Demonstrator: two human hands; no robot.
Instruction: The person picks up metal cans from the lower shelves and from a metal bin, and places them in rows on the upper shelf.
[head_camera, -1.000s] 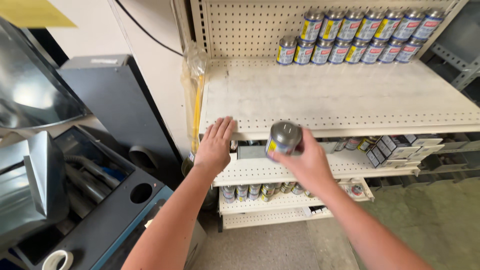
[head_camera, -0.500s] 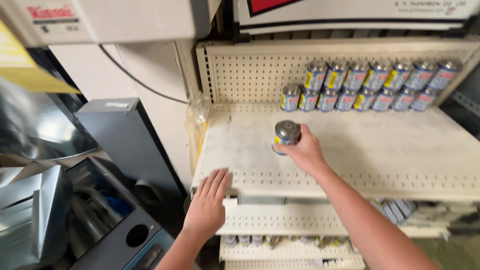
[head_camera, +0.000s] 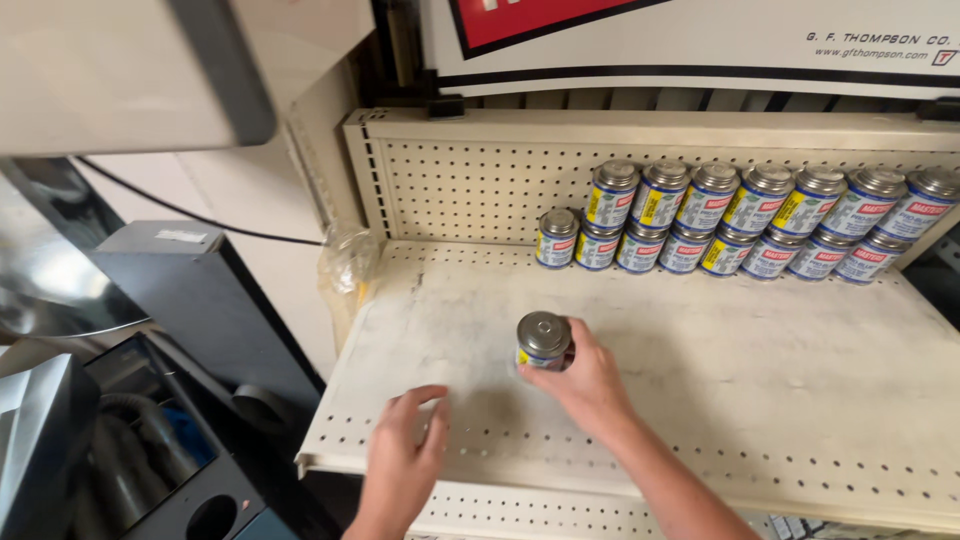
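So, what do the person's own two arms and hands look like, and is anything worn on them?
Both are bare: the left hand and right hand wear no gloves, and I can see no rings or watch. The forearms show no sleeves as far as the picture's lower edge. Nothing is marked on them.

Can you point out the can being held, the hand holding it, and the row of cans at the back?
Can (head_camera: 543, 336), head view, on its metal lid.
Right hand (head_camera: 590, 385), head view, on its back.
Row of cans (head_camera: 745, 220), head view, on one label.
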